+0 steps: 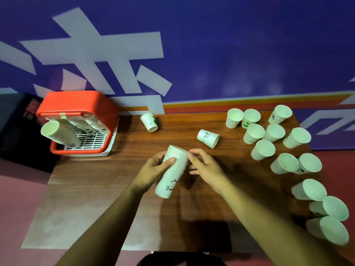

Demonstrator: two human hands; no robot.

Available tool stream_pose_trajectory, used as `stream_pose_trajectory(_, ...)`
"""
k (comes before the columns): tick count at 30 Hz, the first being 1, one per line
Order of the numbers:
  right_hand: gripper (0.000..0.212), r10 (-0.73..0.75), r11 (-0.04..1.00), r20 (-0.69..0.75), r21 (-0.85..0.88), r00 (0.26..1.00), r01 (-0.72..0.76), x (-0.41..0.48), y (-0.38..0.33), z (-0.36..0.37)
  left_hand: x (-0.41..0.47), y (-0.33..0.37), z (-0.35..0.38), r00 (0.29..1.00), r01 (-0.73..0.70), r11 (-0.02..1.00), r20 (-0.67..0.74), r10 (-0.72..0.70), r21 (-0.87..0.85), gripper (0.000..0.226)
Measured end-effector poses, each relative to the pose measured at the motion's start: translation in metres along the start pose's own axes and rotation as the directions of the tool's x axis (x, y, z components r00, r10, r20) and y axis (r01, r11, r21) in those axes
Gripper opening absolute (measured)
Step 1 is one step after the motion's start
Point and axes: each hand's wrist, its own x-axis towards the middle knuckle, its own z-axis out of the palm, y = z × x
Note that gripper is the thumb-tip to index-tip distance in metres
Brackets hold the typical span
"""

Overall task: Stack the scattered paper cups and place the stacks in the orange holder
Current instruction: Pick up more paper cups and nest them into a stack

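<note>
Stack of paper cups (172, 170) held tilted over the middle of the table (96, 189).
The left hand (153, 170) wraps fingers and thumb round the stack's upper part. The right hand (205, 167) is just beside it, fingers loosely curled, holding nothing, index tip at the rim. A toppled cup (208, 138) lies beyond, and the orange holder (76, 104) stands far left.

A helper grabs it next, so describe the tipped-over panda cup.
On the wooden table, look just beyond and right of the held stack of cups, toward the wall. The panda cup lies alone on its side there. The upright cups crowd farther right; the other tipped cup, by the orange holder, has green print.
</note>
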Motion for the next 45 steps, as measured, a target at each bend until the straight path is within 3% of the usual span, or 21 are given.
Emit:
stream_pose_trajectory(3, 0.029, 0.016, 0.996, -0.009, -0.087, 1.0, -0.016, 0.007, 0.008, -0.017, -0.002, -0.008, 0.017, 0.99, 0.034, 0.979, -0.129, -0.061, -0.199, 0.043)
stream_pose_trajectory(5, 0.034, -0.045, 0.961, -0.082, -0.276, 0.996, 0.021, 0.022, 0.012, -0.031, -0.004, -0.007, 0.024, 0.973, 0.033, 0.964, -0.213, -0.092, -0.265, 0.042)
stream_pose_trajectory(9, 0.055, -0.242, 0.754, -0.235, -0.656, 0.941, 0.03, 0.076, 0.01, -0.065, -0.006, 0.002, 0.028, 0.947, 0.005, 0.954, -0.304, -0.101, -0.3, 0.039)
stream_pose_trajectory(14, 0.074, -0.234, 0.52, -0.206, -0.852, 0.95, -0.057, 0.142, 0.028, -0.085, -0.005, 0.003, 0.025, 0.93, -0.012, 0.958, -0.355, -0.095, -0.286, 0.024)
stream_pose_trajectory(18, 0.068, -0.223, 0.429, -0.176, -0.901, 0.959, -0.066, 0.167, 0.053, -0.09, 0.005, -0.009, 0.021, 0.922, -0.018, 0.964, -0.378, -0.086, -0.265, 0.023)
stream_pose_trajectory(20, 0.065, -0.221, 0.475, -0.203, -0.877, 0.954, -0.077, 0.171, 0.056, -0.089, 0.012, -0.019, 0.017, 0.921, -0.012, 0.97, -0.381, -0.085, -0.245, 0.029)
stream_pose_trajectory(24, 0.059, -0.104, 0.804, -0.225, -0.592, 0.969, -0.051, 0.154, 0.045, -0.079, 0.017, -0.041, 0.008, 0.927, 0.03, 0.986, -0.364, -0.088, -0.162, 0.047)
stream_pose_trajectory(28, 0.043, 0.009, 0.974, -0.03, -0.225, 0.999, -0.016, 0.119, 0.015, -0.062, 0.008, -0.046, 0.002, 0.945, 0.052, 0.997, -0.321, -0.066, -0.053, 0.052)
stream_pose_trajectory(31, 0.029, -0.075, 0.985, 0.183, -0.138, 0.98, 0.101, 0.093, -0.027, -0.04, -0.006, -0.03, -0.011, 0.955, 0.036, 0.999, -0.297, -0.023, 0.038, 0.062)
stream_pose_trajectory(36, 0.048, -0.079, 0.967, 0.384, -0.196, 0.92, 0.164, 0.064, -0.076, 0.003, -0.03, -0.003, -0.04, 0.974, -0.026, 0.992, -0.222, 0.052, 0.12, 0.061)
stream_pose_trajectory(40, 0.072, -0.072, 0.925, 0.451, -0.303, 0.89, 0.229, 0.053, -0.076, 0.059, -0.041, 0.01, -0.069, 0.969, -0.096, 0.98, -0.211, 0.132, 0.173, 0.053)
stream_pose_trajectory(45, 0.062, -0.052, 0.967, 0.391, -0.21, 0.919, 0.144, 0.053, -0.07, 0.139, -0.061, 0.006, -0.134, 0.949, -0.164, 0.986, -0.267, 0.168, 0.035, 0.051)
